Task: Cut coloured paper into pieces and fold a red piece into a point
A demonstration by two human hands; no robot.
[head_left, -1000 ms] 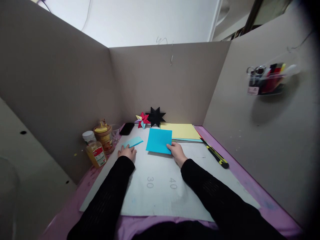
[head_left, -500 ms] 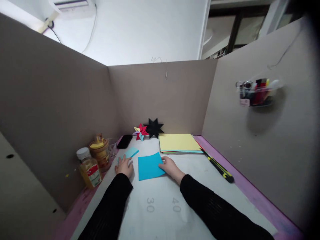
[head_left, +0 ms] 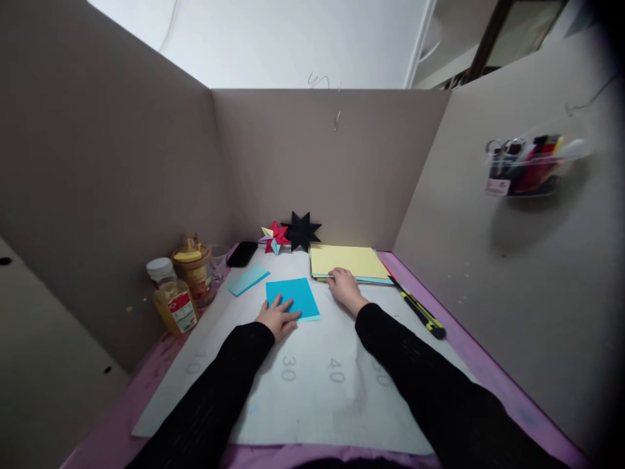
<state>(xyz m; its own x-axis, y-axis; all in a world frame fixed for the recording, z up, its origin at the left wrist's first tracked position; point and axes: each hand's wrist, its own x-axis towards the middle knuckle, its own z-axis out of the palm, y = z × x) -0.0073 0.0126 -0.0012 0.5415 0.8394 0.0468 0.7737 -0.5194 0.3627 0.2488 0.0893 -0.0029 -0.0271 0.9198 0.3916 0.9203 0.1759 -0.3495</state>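
Observation:
A blue square of paper [head_left: 293, 294] lies flat on the white sheet, a paler blue edge showing along its near side. My left hand [head_left: 279, 317] rests on its lower left part with the fingers spread. At the near edge of a stack of coloured paper [head_left: 359, 259], yellow on top, is my right hand [head_left: 346, 290]. Its fingers reach out over that edge, and I see nothing held in them. A smaller piece of light blue paper [head_left: 248, 279] with a darker blue edge lies to the left of the square.
A red multicoloured paper star [head_left: 276, 237] and a black paper star [head_left: 301, 230] stand at the back, near a phone [head_left: 243, 254]. Bottles [head_left: 173, 296] line the left side. A yellow-black cutter [head_left: 424, 316] lies right; a clear holder [head_left: 527, 166] hangs on the right panel.
My left hand has moved right from the light blue paper onto the blue square. My right hand has let go of the square and reached the stack. The view has tilted down.

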